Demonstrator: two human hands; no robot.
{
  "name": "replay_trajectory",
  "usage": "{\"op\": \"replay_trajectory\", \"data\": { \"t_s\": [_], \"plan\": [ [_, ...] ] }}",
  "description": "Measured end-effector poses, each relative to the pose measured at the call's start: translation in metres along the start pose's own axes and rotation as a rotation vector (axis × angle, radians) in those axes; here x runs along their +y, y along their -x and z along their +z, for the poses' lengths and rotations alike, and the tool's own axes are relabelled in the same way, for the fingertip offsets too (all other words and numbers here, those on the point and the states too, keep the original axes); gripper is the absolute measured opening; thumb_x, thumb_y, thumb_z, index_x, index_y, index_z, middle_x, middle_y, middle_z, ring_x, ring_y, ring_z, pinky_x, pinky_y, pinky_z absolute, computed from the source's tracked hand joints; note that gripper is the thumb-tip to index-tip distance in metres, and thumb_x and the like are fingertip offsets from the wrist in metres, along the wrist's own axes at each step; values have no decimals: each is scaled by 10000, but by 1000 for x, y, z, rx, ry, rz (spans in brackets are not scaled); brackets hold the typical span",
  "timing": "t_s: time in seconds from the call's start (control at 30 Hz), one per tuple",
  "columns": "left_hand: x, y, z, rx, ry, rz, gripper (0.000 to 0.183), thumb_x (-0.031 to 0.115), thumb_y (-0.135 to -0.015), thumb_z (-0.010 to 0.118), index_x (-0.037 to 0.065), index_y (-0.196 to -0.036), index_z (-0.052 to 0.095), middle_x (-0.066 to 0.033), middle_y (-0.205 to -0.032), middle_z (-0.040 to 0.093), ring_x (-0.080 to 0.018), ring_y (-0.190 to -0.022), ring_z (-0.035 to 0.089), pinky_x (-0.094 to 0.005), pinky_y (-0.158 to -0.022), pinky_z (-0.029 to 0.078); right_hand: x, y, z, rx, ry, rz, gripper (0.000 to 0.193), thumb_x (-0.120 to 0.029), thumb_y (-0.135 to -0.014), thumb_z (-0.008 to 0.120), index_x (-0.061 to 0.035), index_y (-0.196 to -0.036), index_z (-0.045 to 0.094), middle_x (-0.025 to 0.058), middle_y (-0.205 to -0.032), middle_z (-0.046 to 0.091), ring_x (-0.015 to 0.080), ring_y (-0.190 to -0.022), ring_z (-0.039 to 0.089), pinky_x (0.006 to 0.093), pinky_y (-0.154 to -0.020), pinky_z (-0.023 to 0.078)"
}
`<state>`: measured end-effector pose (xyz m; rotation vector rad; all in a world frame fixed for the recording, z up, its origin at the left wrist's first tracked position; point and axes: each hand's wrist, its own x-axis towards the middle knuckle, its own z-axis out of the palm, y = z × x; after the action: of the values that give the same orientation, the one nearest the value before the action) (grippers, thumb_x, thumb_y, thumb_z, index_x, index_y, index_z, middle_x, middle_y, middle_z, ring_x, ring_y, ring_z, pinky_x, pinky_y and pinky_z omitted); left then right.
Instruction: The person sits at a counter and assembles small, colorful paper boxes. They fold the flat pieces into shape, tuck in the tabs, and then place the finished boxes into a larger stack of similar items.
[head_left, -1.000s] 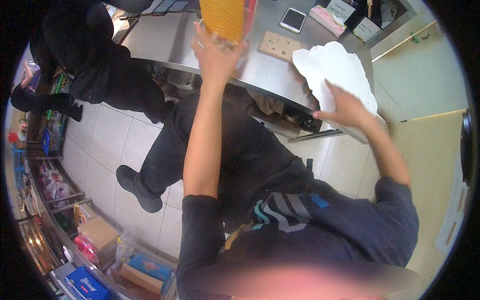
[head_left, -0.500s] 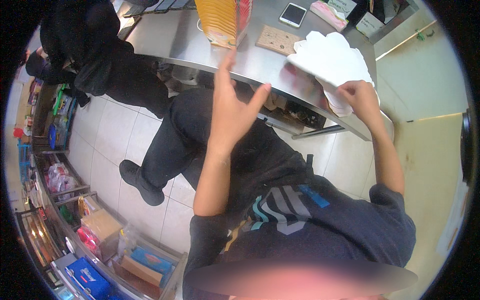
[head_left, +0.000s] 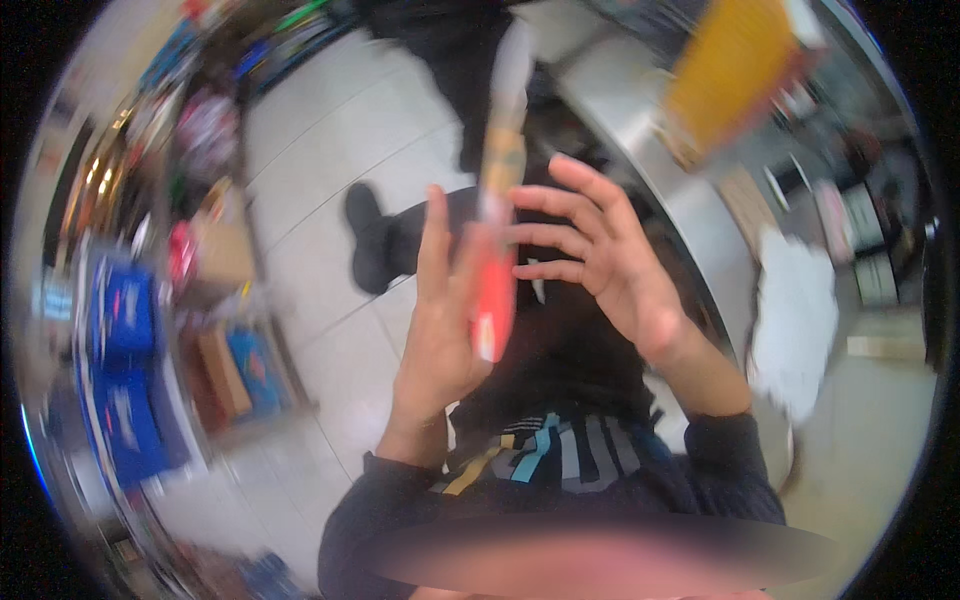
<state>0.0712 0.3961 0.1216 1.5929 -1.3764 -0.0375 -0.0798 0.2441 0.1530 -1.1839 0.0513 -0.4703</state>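
Packet (head_left: 494,290): blurred, between both hands;
Left hand (head_left: 435,325): pinching the packet's red near end;
Right hand (head_left: 622,265): fingers spread, tips just beside the packet's right edge

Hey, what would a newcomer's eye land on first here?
Likely the blurred red-and-yellow packet near the centre, in the left hand, with the right hand open beside it. Next, probably the yellow stack at upper right and the ragged white sheet below it.
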Motion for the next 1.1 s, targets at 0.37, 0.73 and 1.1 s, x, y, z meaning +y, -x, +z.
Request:
{"op": "replay_trajectory", "data": {
  "t_s": [0.37, 0.73, 1.1],
  "plan": [
    [-31, 68, -53, 107, -267, -305, 702, 237, -840, 836, 146, -1481, 564, -222, -1604, 402, -434, -1505, 358, -538, -1223, 291, 144, -116, 29, -353, 92, 271, 222, -42, -996, 687, 36, -1201, 655, 82, -1115, 747, 86, -946, 701, 248, -810, 573],
    [-103, 74, -43, 295, -179, -599, 218, 105, -857, 835, 23, -1056, 802, -114, -1047, 781, -174, -894, 725, -300, -795, 570, 196, -112, -3, -314, 170, 329, 149, -27, -929, 777, 22, -1032, 681, 15, -939, 694, 85, -896, 687, 244, -818, 566],
    [-120, 79, -69, 649, 99, -698, 370, 42, -894, 804, -17, -1233, 668, -108, -947, 771, -152, -858, 722, -320, -792, 578, 217, -94, 16, -162, 99, 377, 452, -101, -845, 878, 1, -1160, 571, 134, -971, 761, 126, -866, 715, 261, -756, 589]
  ]
}}
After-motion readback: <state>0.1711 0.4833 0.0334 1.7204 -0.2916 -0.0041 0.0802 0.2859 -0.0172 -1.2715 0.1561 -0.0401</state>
